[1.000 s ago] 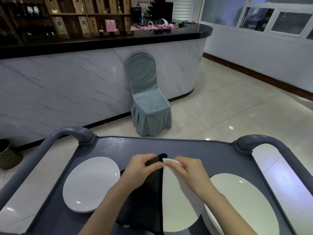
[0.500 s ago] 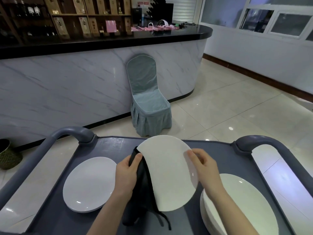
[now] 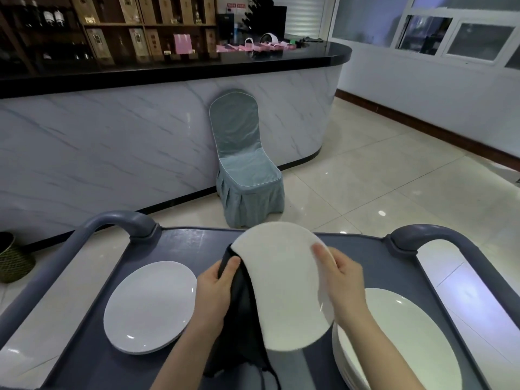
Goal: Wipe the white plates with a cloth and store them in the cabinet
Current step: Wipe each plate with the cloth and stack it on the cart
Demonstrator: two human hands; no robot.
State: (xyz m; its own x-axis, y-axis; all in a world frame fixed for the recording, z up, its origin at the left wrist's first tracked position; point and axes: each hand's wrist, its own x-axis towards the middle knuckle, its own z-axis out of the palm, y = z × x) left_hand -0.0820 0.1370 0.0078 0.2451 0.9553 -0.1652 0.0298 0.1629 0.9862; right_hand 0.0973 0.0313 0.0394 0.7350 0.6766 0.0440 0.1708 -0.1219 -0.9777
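I hold a white plate (image 3: 284, 288) tilted up above the grey cart top (image 3: 194, 243). My right hand (image 3: 342, 280) grips its right rim. My left hand (image 3: 216, 288) presses a black cloth (image 3: 242, 313) against the plate's left edge, and the cloth hangs down behind the plate. A single white plate (image 3: 150, 306) lies flat on the cart's left side. A stack of white plates (image 3: 402, 344) stands at the right. No cabinet is in view.
The cart has raised grey handles at the left (image 3: 121, 220) and right (image 3: 427, 235). A chair with a blue-grey cover (image 3: 244, 175) stands beyond it against a marble bar counter (image 3: 140, 142). A woven basket (image 3: 12, 260) sits on the tiled floor at the left.
The plate swung from edge-on, half covered by the cloth, to facing me. My left hand slid with the cloth to the left rim, and my right hand moved to the right rim.
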